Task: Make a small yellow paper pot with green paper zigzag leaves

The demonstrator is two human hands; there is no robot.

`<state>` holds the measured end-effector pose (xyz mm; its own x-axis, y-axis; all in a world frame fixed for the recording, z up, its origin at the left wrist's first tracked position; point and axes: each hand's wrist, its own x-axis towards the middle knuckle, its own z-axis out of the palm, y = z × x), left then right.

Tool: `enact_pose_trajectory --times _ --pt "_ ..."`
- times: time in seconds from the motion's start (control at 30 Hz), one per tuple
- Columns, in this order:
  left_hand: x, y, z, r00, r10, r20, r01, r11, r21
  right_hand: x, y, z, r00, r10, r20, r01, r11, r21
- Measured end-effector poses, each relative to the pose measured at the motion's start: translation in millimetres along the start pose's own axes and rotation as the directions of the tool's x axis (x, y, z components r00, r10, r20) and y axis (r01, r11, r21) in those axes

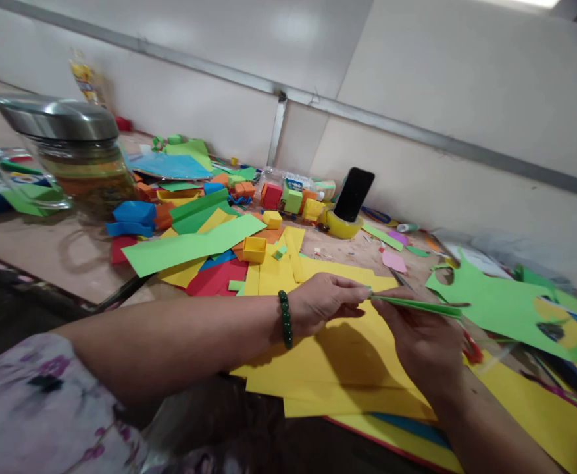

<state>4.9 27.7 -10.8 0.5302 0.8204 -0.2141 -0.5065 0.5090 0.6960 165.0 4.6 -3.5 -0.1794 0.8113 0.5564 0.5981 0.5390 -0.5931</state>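
Note:
My left hand [325, 303], with a green bead bracelet on its wrist, pinches the near end of a narrow folded green paper strip [419, 306]. My right hand [424, 342] grips the same strip from below, its fingers curled round it. Both hands hover over a stack of yellow paper sheets [347, 368] lying on the table. Red-handled scissors [472, 349] lie just right of my right hand, partly hidden behind it.
A cut green sheet [495, 303] lies to the right. Coloured paper and several small paper boxes [273, 197] litter the middle. A glass jar with metal lid [71, 155] stands at left. A black phone [353, 194] leans in a yellow tape roll by the wall.

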Motion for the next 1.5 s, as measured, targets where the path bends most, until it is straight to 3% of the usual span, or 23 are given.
enact_pose_trajectory --times 0.17,0.33,0.6,0.87,1.23,1.5 --pt "1.9 -2.6 0.8 0.998 0.049 -0.045 -0.051 0.998 -0.047 2.5 0.7 -0.3 0.996 0.086 0.025 -0.088 0.993 0.078" --pt "-0.4 3.0 2.0 0.998 0.040 -0.049 -0.040 0.999 0.013 6.3 3.1 -4.5 0.989 0.149 -0.018 -0.145 0.979 0.144" --pt "-0.4 -1.5 0.1 0.999 0.021 -0.031 -0.022 1.000 -0.022 4.2 8.7 -7.0 0.997 -0.032 0.074 0.038 0.995 -0.088" --pt "-6.9 -4.2 5.9 0.997 0.008 -0.081 -0.013 0.998 -0.060 3.8 -2.6 -1.1 0.996 0.080 0.042 -0.074 0.989 -0.130" --pt "-5.4 -6.1 3.2 0.997 0.037 -0.070 -0.041 0.998 -0.053 4.4 7.9 -3.8 0.963 0.245 0.115 -0.264 0.945 0.193" --pt "-3.9 -6.1 1.7 0.999 -0.009 -0.041 0.008 1.000 -0.025 8.0 11.5 -0.5 0.880 0.415 0.229 -0.475 0.766 0.434"
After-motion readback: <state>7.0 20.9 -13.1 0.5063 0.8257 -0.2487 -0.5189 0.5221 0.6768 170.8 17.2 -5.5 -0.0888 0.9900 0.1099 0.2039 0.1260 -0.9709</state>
